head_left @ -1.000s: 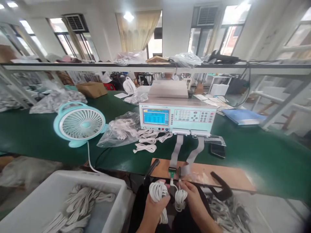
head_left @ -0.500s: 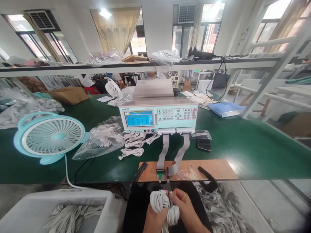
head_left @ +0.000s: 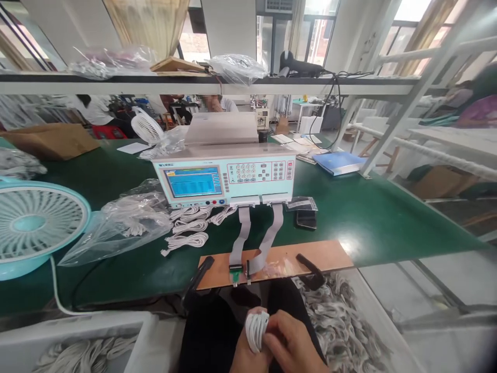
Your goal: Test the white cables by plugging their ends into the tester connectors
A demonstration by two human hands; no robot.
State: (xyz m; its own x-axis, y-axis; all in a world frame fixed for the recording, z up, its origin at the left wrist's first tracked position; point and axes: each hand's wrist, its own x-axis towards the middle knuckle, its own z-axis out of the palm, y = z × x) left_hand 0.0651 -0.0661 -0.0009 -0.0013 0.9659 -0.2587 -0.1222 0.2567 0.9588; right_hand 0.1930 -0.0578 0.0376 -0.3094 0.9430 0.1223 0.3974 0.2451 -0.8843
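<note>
A coiled white cable [head_left: 257, 331] is gripped in my left hand [head_left: 245, 354], low in the view above my lap. My right hand [head_left: 290, 339] is closed at the coil's right side, thumb and fingers pinched on the cable; its fingertips partly cover the strands. The cable's ends are too small to make out. Just beyond my hands, a green connector board [head_left: 235, 274] and a second connector [head_left: 249, 274] sit at the table's front edge, on grey ribbon cables [head_left: 266, 248] from a test instrument [head_left: 256, 173] with a lit blue screen.
A wooden board [head_left: 326, 254] lies along the front edge with black clamps [head_left: 201, 274] [head_left: 310, 269]. Bundled white cables [head_left: 190, 240] and a plastic bag [head_left: 120, 217] lie left of centre, beside a turquoise fan [head_left: 34, 223]. Cables fill a white bin [head_left: 143, 331] and a heap [head_left: 337, 321].
My view has turned right and leaned in, so the bench sits further left. The coil has turned between my hands; one bundle faces me where two lobes showed, and my right fingers now overlap it.
</note>
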